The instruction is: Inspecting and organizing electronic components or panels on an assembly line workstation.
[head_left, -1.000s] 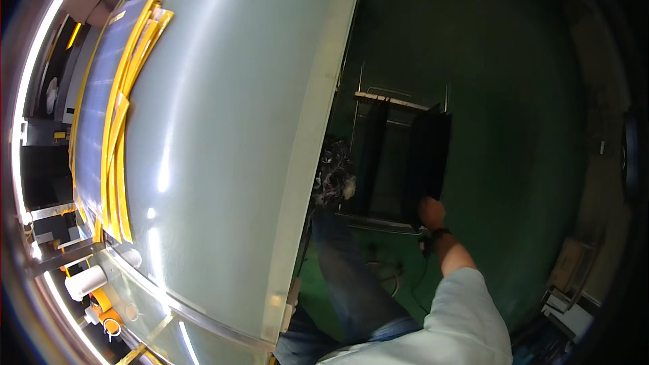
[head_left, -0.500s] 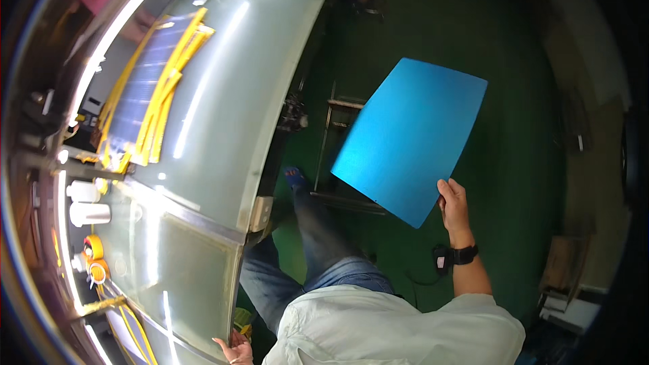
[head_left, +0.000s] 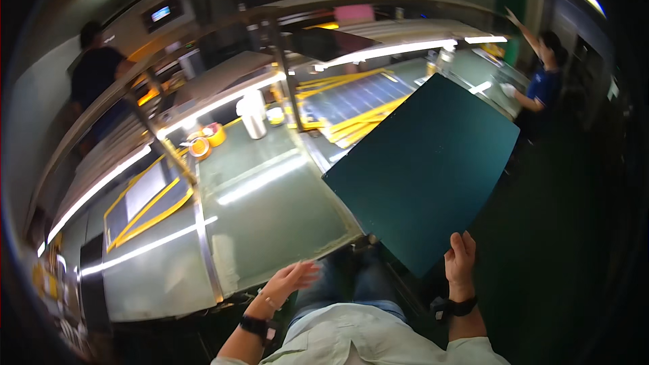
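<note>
My right hand (head_left: 461, 260) grips the lower right edge of a large thin rectangular sheet (head_left: 433, 176), thumb and fingers closed on it. The sheet is dark teal and held up at a slant, its left corner above the edge of the glass-topped table (head_left: 277, 230). My left hand (head_left: 294, 280) hangs over the table's front edge, a little blurred, with fingers stretched out and nothing in it. A gap separates it from the sheet.
Yellow-edged blue panels (head_left: 362, 101) lie behind the sheet; another yellow-edged panel (head_left: 149, 199) is at left. A white canister (head_left: 254, 122) and orange tape rolls (head_left: 199, 147) stand at the back. A metal rail (head_left: 277, 74) crosses there. A co-worker (head_left: 544, 78) is at far right.
My view has swung left to face the table. The sheet has come with my right hand toward the table and now looks darker. My left hand has left the table's edge.
</note>
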`<state>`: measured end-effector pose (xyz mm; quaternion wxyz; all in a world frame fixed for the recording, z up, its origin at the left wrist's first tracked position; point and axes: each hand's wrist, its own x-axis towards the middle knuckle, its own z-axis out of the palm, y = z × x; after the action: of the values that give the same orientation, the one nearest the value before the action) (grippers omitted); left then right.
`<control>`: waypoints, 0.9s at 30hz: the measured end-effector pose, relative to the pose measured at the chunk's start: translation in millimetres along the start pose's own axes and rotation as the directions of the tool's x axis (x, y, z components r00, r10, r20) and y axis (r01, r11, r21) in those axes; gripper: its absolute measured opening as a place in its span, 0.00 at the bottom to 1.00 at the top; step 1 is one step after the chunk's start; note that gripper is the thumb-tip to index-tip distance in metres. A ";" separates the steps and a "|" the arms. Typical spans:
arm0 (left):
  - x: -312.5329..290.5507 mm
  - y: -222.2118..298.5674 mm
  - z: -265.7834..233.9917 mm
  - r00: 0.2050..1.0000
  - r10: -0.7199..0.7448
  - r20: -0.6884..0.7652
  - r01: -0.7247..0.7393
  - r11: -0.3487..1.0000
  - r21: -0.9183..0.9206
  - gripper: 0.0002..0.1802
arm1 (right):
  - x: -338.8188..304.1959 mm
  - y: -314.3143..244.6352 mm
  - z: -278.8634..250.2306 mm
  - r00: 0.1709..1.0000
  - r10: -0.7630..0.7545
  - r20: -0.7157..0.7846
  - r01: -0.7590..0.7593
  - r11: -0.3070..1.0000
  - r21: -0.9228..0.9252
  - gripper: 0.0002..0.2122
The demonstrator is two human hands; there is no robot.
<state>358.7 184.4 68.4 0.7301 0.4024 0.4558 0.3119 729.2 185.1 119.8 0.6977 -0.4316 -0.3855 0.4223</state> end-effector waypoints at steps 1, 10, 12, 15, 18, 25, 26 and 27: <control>6.4 15.0 10.8 0.998 0.061 0.025 -0.060 0.997 -0.048 0.30 | 8.3 0.7 8.4 0.999 -0.001 0.040 0.001 1.000 -0.002 0.14; 21.7 9.2 4.2 0.870 0.492 0.028 -0.482 0.861 -0.162 0.52 | 83.2 8.9 99.6 0.270 -0.343 0.900 0.961 0.034 -0.275 0.06; 27.4 2.4 0.4 0.865 0.498 -0.057 -0.483 0.796 -0.365 0.52 | 90.6 25.6 110.3 0.061 -0.045 0.997 0.990 -0.125 -0.066 0.03; 33.0 -15.8 -0.6 0.933 0.263 -0.244 -0.354 0.566 -0.744 0.35 | 93.9 67.8 122.0 -0.150 0.121 0.981 0.984 -0.077 0.160 0.05; 31.1 -38.4 -2.7 0.959 0.017 -0.282 -0.222 0.664 -0.714 0.27 | 99.2 98.8 128.1 -0.164 0.149 0.975 0.986 0.008 0.165 0.10; 15.1 -58.5 -37.4 0.879 -0.051 -0.474 -0.273 0.761 -0.588 0.24 | 259.2 69.9 158.0 0.351 0.024 0.936 0.902 0.258 -0.345 0.12; 11.5 -62.2 -39.1 0.872 -0.091 -0.481 -0.251 0.760 -0.600 0.23 | 290.6 60.7 166.7 0.538 0.015 0.843 0.779 0.372 -0.504 0.13; 8.2 -64.6 -39.3 0.870 -0.127 -0.476 -0.222 0.762 -0.608 0.21 | 338.7 62.3 161.5 0.699 0.161 0.697 0.427 0.687 -0.588 0.16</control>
<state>331.6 172.0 -1.6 0.6744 0.0455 0.4793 0.5598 684.8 559.0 174.0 0.3034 -0.4402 -0.7852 0.3123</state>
